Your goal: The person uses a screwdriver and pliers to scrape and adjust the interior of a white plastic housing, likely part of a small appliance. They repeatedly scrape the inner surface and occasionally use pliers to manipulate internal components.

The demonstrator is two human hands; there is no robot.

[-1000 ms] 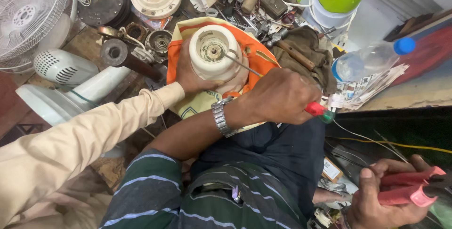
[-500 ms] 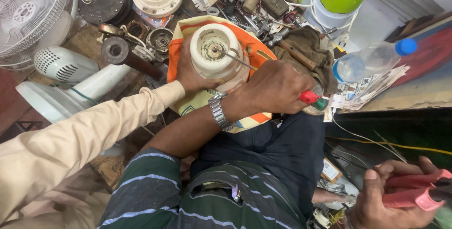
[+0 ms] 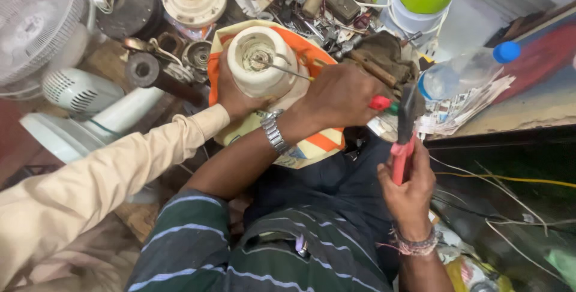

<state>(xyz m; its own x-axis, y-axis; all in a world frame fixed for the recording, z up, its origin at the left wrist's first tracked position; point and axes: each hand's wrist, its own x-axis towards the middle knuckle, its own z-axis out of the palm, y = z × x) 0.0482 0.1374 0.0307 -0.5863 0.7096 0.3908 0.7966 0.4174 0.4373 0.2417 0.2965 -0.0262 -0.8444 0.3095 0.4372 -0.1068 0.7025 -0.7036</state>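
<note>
Left hand (image 3: 339, 97) clenched on screwdriver (image 3: 293, 72), tip in cream motor housing (image 3: 255, 82); right hand (image 3: 409, 193) grips red-handled tool (image 3: 401, 151). Judged prying; needs steady housing.

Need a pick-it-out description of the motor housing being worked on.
Find the orange-and-cream cloth mid-clutter. On it stands a cream, drum-shaped motor housing, the left hand cupping its side, a screwdriver shaft poking into its open top. Unlike the flatter round motor behind, it is tall and held.
</note>
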